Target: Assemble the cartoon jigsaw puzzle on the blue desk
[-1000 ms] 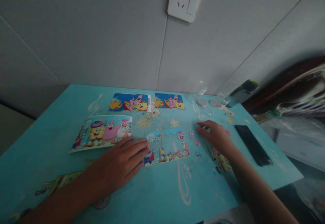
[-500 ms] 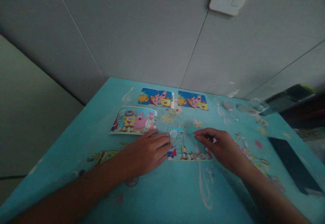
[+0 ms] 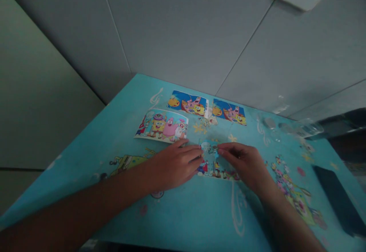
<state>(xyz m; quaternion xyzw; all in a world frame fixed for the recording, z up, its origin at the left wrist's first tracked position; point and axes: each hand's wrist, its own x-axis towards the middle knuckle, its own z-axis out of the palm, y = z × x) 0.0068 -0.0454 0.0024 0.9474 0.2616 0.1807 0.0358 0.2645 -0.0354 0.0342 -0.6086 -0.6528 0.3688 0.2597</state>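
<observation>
A partly assembled jigsaw puzzle [image 3: 211, 171] with cartoon figures lies between my hands, its upper right part without pieces. My left hand [image 3: 180, 162] rests with its fingers stretched out, the tips at the puzzle's left edge. The thumb and forefinger of my right hand [image 3: 243, 160] are pinched together over the puzzle's upper middle, on a small puzzle piece [image 3: 216, 150] that they mostly cover. Behind my left hand is a picture card [image 3: 162, 125] with similar cartoon figures. Several loose puzzle pieces [image 3: 280, 166] lie to the right of my right hand.
At the back are a blue picture card [image 3: 187, 104] and a similar blue picture [image 3: 229, 112]. A clear plastic container [image 3: 309, 129] lies on its side at the back right. Along the right edge is a dark flat object [image 3: 334, 195]. A grey wall [image 3: 183, 34] closes off the back.
The camera view has turned, so the table appears shifted and tilted. My right fingertips have moved left over the puzzle, towards its upper middle. The left hand keeps its place at the puzzle's left edge.
</observation>
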